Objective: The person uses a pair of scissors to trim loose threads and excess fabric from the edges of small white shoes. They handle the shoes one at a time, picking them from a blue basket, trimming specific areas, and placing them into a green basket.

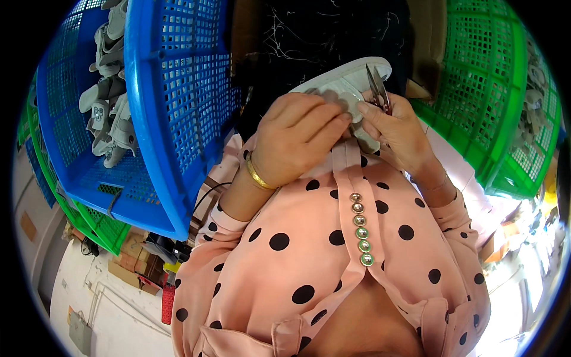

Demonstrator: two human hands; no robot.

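Between blue basket [178, 113] and green basket [482, 89], white shoe [348, 86] gripped by left-hand fingers [324, 122], snips [377, 89] by right-hand fingers [375, 113].

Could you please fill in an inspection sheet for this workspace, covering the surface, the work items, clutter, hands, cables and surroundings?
Surface: no table seen; work is held over the lap, above dark fabric.
Job's things: white shoe upper with pale sole edge; small metal thread snips, blades pointing away.
Clutter: grey-white shoe pieces piled in the blue plastic mesh basket.
Hands: left hand has its grip on the shoe upper; right hand holds the snips against it.
Cables: thin black cord by the left sleeve.
Surroundings: green plastic mesh basket on the right; cardboard boxes on the floor at lower left.
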